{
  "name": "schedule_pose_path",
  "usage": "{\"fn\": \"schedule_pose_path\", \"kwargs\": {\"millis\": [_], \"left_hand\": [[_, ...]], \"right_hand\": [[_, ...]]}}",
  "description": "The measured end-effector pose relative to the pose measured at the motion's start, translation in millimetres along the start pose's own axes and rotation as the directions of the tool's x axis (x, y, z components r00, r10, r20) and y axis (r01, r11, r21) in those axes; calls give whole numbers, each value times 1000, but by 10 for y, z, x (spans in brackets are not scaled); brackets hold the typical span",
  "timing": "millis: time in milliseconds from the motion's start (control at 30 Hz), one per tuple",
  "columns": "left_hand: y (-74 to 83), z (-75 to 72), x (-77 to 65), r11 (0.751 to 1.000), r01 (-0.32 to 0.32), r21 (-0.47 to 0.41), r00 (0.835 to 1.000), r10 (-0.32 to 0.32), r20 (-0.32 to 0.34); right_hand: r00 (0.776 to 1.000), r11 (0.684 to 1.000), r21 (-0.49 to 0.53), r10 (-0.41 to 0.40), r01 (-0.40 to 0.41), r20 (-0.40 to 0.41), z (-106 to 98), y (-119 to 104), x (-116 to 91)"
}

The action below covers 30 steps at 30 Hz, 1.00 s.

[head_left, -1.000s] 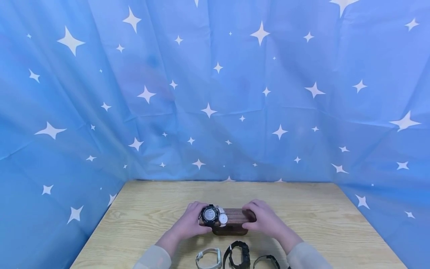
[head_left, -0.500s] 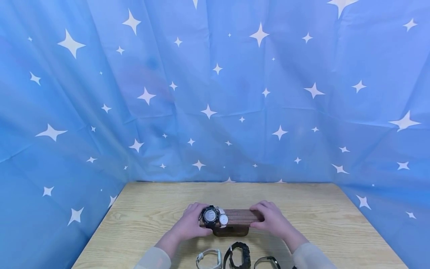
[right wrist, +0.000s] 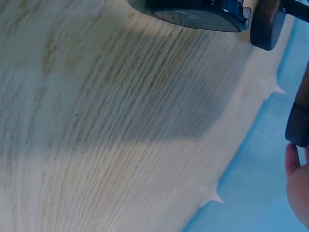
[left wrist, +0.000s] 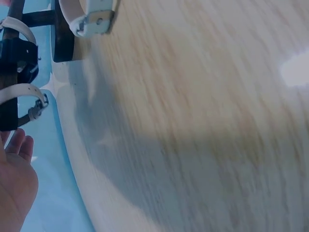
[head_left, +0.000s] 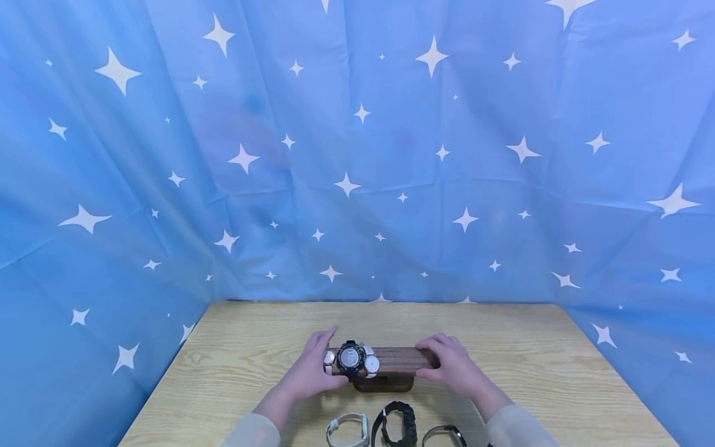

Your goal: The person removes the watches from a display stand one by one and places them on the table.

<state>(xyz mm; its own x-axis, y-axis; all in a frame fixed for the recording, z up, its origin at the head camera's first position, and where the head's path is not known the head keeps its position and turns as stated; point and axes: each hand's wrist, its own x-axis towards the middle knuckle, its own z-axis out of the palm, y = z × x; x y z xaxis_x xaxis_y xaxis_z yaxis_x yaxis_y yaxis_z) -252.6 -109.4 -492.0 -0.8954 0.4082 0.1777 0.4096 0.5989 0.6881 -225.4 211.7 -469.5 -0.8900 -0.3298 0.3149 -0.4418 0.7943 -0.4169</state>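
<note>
A dark brown wooden watch stand (head_left: 399, 360) stands on the table, its bar above a base (head_left: 384, 385). Toward the bar's left end sit a light-strapped watch (head_left: 329, 358), a chunky black digital watch (head_left: 350, 357) and a white-strapped round watch (head_left: 371, 365). My left hand (head_left: 307, 370) is spread around the left end, fingers fairly straight; in the left wrist view the hand (left wrist: 15, 181) lies just past the bar's tip, beside the light strap (left wrist: 21, 90). Fingers and thumb of my right hand (head_left: 454, 367) grip the bar's right end, seen partly in the right wrist view (right wrist: 299, 116).
Near the front edge of the wooden table (head_left: 246, 347) lie a pale-strapped watch (head_left: 364, 428), a bulky black watch (head_left: 409, 428) and a thin black band (head_left: 459, 436). Blue star-patterned cloth (head_left: 391, 149) hangs behind and at both sides.
My left fingers have loosened and drawn back left, so the light-strapped watch at the bar's end now shows. Earlier, my right hand slid right to the bar's tip; it then stays there.
</note>
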Motion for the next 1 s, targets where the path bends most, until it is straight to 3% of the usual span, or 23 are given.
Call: {"fn": "schedule_pose_path", "kwargs": {"millis": [300,567,733,1000], "left_hand": [[-116,-31,-48,1000,6,-6,1000,-6,-5],[-137,-71,-70,994,56,-90,998,-57,-3],[-164,-82,-74,988,52,-144,999,-53,-1],[-249,-74,-78,943,60,-328,997,-44,55]], "right_hand": [[1000,999,21,26,-26,-1,4,11,1],[999,999,27,35,-35,-6,-3,2,-4],[999,999,36,41,-40,-13,15,13,-11],[999,999,32,10,-9,-35,58,36,-28]]}}
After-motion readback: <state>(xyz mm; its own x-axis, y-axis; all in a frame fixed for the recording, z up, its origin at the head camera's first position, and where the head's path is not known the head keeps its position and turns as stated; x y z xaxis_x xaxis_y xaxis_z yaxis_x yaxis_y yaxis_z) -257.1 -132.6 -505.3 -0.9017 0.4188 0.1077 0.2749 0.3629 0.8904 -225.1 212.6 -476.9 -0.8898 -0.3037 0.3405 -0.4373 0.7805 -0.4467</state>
